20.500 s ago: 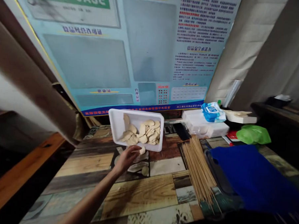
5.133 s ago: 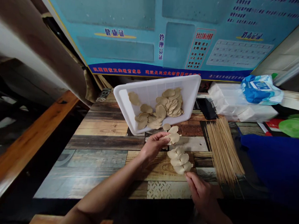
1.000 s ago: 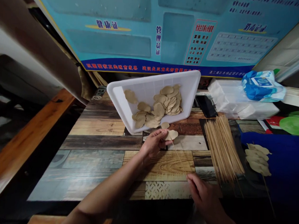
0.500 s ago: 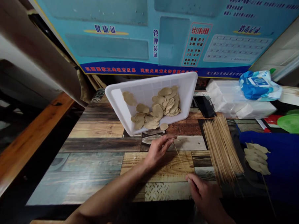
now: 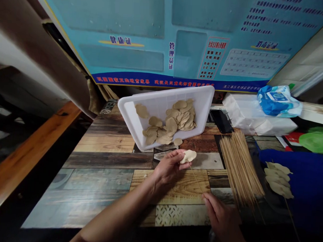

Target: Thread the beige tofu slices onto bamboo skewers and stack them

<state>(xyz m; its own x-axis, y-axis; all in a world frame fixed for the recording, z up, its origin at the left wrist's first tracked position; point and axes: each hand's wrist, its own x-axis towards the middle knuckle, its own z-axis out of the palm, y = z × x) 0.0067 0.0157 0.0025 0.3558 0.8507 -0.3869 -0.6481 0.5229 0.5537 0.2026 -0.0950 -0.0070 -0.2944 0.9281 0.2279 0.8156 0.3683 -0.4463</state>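
Fingers of the left hand pinch a pale, flat oval slice; those of the right hand clamp a thin tan wooden skewer reaching up to it. Just beyond, a white plastic tray stands tilted.

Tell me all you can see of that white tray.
The white tray is rectangular, with rounded corners and a raised rim, and looks like plastic. It stands on the wood-patterned table before the blue board, seemingly tilted, far side higher. Thin beige slices partly cover its inside; a single slice lies by its near rim.
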